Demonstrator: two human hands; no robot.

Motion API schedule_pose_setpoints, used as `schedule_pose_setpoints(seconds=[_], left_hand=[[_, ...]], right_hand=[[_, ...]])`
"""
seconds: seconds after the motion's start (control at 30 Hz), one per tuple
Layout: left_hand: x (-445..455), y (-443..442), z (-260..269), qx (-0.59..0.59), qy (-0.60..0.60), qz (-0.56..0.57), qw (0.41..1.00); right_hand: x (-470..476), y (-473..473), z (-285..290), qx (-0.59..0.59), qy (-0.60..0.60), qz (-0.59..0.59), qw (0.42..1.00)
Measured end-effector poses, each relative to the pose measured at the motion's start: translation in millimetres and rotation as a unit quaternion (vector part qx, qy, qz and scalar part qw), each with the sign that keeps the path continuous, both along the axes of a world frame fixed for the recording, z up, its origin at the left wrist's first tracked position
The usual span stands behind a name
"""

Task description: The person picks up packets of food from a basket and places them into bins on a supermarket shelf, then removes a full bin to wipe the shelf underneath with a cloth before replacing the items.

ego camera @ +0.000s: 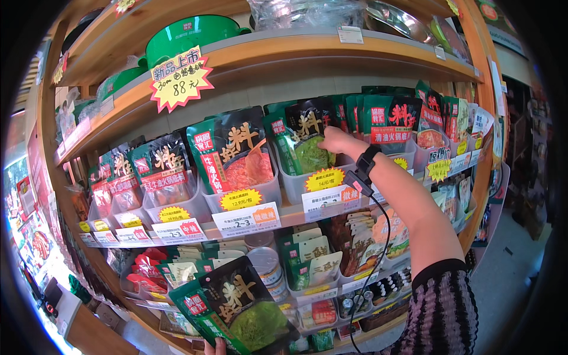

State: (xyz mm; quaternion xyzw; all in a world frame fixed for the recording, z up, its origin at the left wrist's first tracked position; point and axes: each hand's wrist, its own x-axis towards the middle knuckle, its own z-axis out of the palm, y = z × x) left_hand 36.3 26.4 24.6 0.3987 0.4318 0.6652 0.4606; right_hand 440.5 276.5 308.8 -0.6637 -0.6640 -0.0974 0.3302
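My left hand (215,347), mostly cut off by the bottom edge, holds a green and black hot pot seasoning pouch (258,317) with a picture of green broth, thumb across its front. The pouch leans to the left before the lower shelves. My right hand (338,143), with a black wristband (368,159), is stretched to the middle shelf. Its fingers grip the right side of a like pouch (308,153), which stands in a translucent plastic bin (290,186). The fingers behind that pouch are hidden.
Pouches of other kinds (242,153) (390,117) fill bins on both sides. Price cards (246,220) line the shelf edge. Overhead, a wooden shelf (284,51) carries a green pot (191,37). A black cable (385,230) hangs beside my right forearm. Cans (266,266) stand lower down.
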Motion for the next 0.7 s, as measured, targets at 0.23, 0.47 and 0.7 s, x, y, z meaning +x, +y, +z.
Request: schedule_pose_setpoints(seconds=[0.23, 0.47, 0.7], left_hand=[[2, 4, -7, 0.030, 0.054, 0.040, 0.997], [-1, 10, -11, 0.015, 0.014, 0.005, 1.000], [7, 10, 3, 0.011, 0.050, 0.013, 0.999]], right_hand=[[-19, -24, 16, -0.042, -0.076, -0.068, 0.994], [-7, -31, 32, -0.075, 0.108, 0.027, 0.991], [17, -26, 40, 0.021, 0.064, 0.004, 0.998]])
